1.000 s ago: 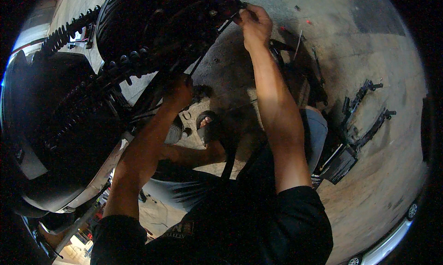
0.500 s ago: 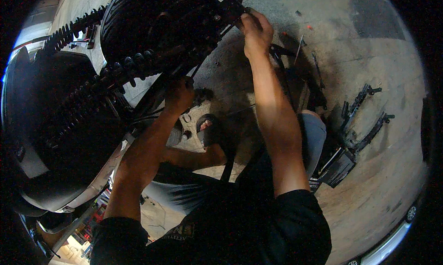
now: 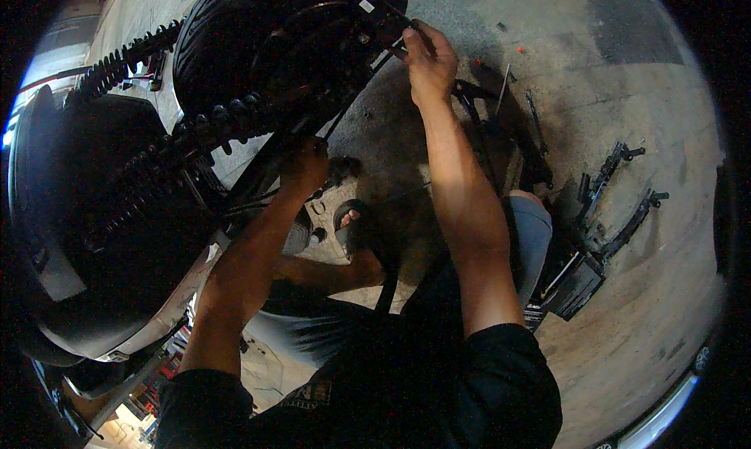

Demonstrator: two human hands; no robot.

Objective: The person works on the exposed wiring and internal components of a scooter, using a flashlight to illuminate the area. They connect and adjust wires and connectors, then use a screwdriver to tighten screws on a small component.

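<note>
The rear of a dark scooter or motorcycle takes up the upper left, its wheel (image 3: 227, 42) next to a coiled shock absorber (image 3: 215, 120). My right hand (image 3: 430, 66) is at the outer end of a black bracket-like part (image 3: 375, 19) bearing a small white label, thumb and fingers closed on its edge. Lower and to the left, my left hand (image 3: 305, 167) is curled beneath the shock absorber, beside a thin dark rod (image 3: 340, 119). Deep shadow hides its fingertips and whatever they grip.
A second coiled shock absorber (image 3: 129, 58) and the seat (image 3: 86, 316) are at left. Long tools, one a wrench (image 3: 537, 120), lie on the concrete floor at right. A black forked metal assembly (image 3: 618, 214) rests by a dark box (image 3: 575, 289). My sandalled foot (image 3: 352, 222) is below.
My right hand has shifted slightly down and left, still at the black part's end. The left hand stays almost in place. The whole view has moved a little.
</note>
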